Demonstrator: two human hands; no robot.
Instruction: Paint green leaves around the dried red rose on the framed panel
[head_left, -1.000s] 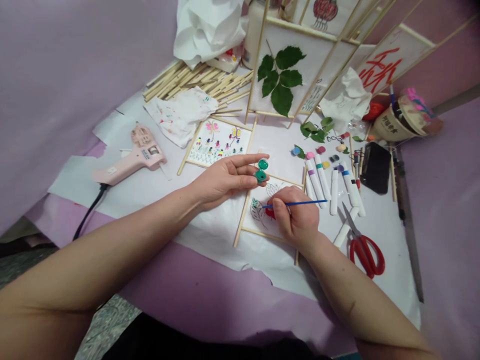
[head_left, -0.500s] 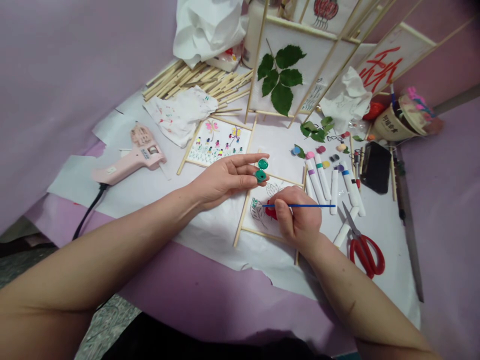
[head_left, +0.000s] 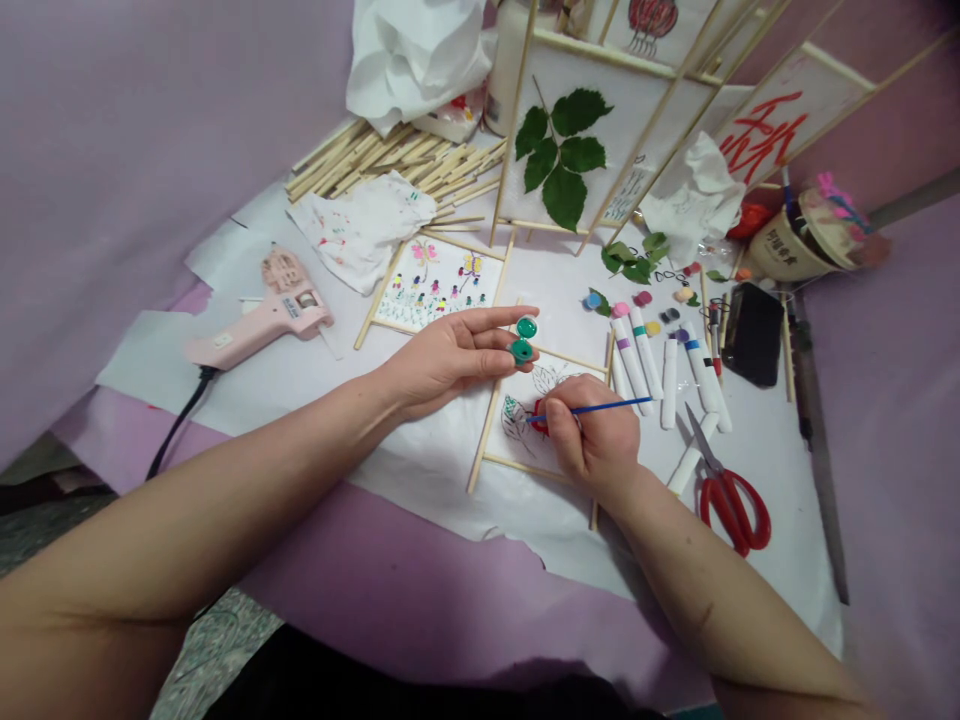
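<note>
A thin blue paintbrush [head_left: 600, 407] is pinched firmly in the right hand [head_left: 592, 432], tip angled left onto the leaf sketch on a bamboo-framed paper panel [head_left: 517, 445], handle running off right; a small green paint pot [head_left: 526, 327] is gripped between the left hand's [head_left: 450, 360] fingers, just off the panel's top-left corner.

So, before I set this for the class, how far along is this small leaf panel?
Done: the butterfly panel looks finished, and the small panel already has some red on it. In hand: the right hand holds a blue brush, and the left hand holds a green paint pot. Left: the uncoloured leaf outlines.
</note>
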